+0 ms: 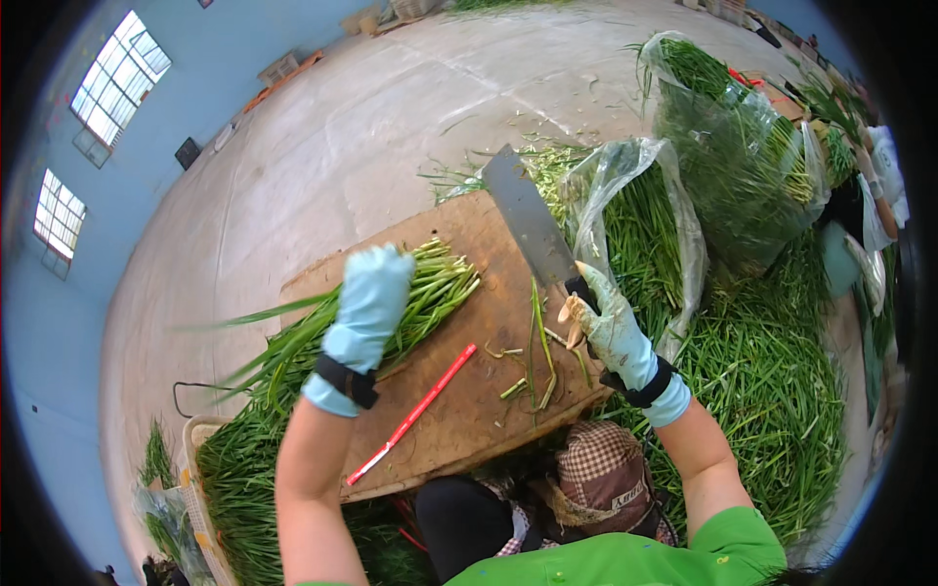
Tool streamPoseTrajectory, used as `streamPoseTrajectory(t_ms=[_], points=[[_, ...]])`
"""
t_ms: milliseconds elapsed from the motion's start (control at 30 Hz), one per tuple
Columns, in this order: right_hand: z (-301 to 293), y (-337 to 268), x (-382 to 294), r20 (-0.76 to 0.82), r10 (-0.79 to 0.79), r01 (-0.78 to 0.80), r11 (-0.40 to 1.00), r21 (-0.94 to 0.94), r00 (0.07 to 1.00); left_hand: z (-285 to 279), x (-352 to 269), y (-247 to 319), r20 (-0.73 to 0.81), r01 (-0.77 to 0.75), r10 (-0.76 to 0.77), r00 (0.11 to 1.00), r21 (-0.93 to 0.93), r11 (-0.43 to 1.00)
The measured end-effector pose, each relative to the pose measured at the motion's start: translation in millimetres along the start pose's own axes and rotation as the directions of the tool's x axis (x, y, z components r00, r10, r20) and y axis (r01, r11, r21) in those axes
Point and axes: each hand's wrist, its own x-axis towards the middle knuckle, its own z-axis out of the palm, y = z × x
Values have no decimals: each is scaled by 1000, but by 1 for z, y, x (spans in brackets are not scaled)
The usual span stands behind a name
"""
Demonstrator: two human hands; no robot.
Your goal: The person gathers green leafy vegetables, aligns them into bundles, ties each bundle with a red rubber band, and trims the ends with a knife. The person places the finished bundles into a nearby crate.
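On a wooden board (454, 410), a bunch of long green-leaved stalks (440, 282) lies with its pale cut ends pointing right. My left hand (374, 286), in a pale blue glove and slightly blurred, is over the bunch; its fingers are curled, and what they grip is hidden. My right hand (608, 319), in a soiled glove with bare fingertips showing, is around the black handle of a broad-bladed knife (529, 212) at the board's right side. A red strip (414, 414) and a few loose stalk pieces (542, 359) lie on the board.
A basket (194, 476) of green stalks stands at lower left. Clear plastic bags (623, 157) of greens and a large heap of leaves (762, 403) are on the right. A checkered cloth-covered knee or shoe (601, 469) is below the board. Part of another person (883, 205) shows at far right.
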Motion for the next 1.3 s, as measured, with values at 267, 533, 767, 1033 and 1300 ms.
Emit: streamPoseTrajectory(t_ms=[267,533,767,1033,1300], points=[[-10,1,-5,41,31,-29,997,-67,999,65,-34,39,8,207,-213,977,-279,938],[22,26,26,164,-175,230,876,-423,971,68,4,40,361,284,-225,905,-119,951],[28,17,71,19,-11,16,965,-261,1000,77,11,3,32,439,-439,898,-126,889],[31,18,56,62,88,-71,967,-245,994,99,11,-17,148,442,-416,897,-287,850],[4,18,40,11,65,-63,984,-170,998,-45,14,-74,236,543,-489,839,-397,740]])
